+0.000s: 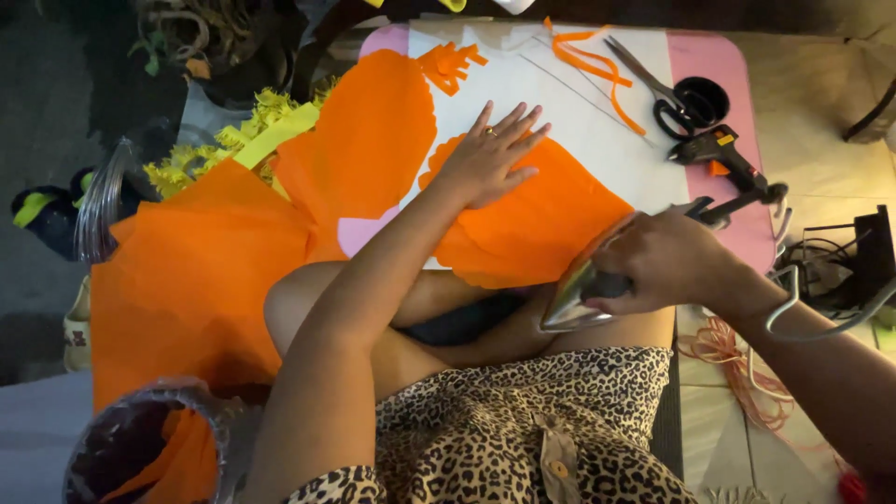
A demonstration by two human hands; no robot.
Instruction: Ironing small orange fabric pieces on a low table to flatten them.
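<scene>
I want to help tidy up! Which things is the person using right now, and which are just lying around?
In use:
- left hand pressing flat on the orange paper
- right hand holding the iron

Lying about:
- scissors
- glue gun
- orange paper strips
- yellow fringed paper

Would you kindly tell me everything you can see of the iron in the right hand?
The iron is a small clothes iron with a shiny metal soleplate tapering to a point. The right hand grips its dark handle, holding it tilted, tip down-left, at the near edge of the orange paper. A pale cord loops away behind the wrist. Whether the soleplate touches the paper is unclear.
</scene>
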